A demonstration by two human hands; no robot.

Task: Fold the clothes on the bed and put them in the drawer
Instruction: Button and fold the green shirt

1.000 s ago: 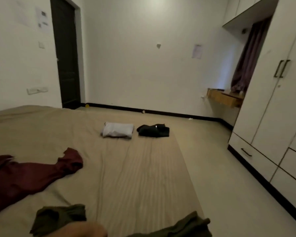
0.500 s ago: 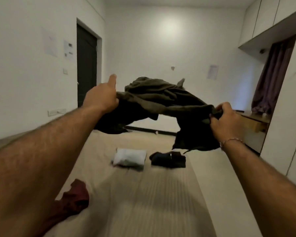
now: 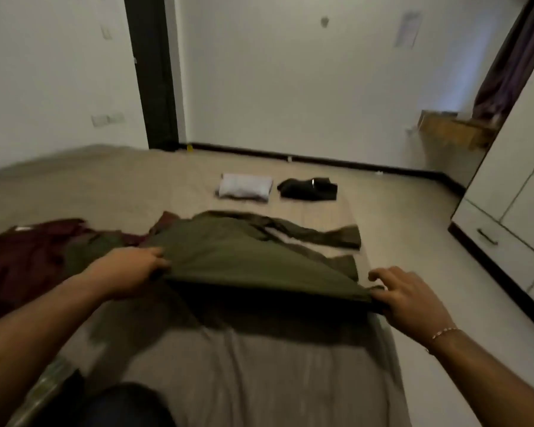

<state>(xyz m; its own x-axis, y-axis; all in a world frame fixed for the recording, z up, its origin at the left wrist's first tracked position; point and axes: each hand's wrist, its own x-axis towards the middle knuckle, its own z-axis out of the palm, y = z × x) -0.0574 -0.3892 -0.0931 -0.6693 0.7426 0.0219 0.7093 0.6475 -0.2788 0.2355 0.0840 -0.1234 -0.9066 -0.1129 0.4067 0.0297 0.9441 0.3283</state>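
White walls and a dark door stood behind the bed (image 3: 74, 186), which was covered with a beige sheet. On it, near the person, the olive garment (image 3: 238, 251) was spread, its long axis running from the left side of the bed to the right edge. The left hand (image 3: 130, 272) gripped its near left corner, fingers curled round the cloth. The right hand (image 3: 410, 297) pinched the near right corner between thumb and a finger, the other fingers spread above. This near hem was lifted a little from the sheet, while the far part already rested there, one sleeve reaching toward the right edge. I judge the next move was to lay the hem flat, then fold across.

At the left edge a maroon garment (image 3: 31, 254) lay unfolded, partly under the olive one. Toward the far edge a white folded piece (image 3: 244, 188) and a black folded piece (image 3: 309, 189) lay side by side, apart. The wardrobe drawer (image 3: 490, 238), right of the bed, looked closed.
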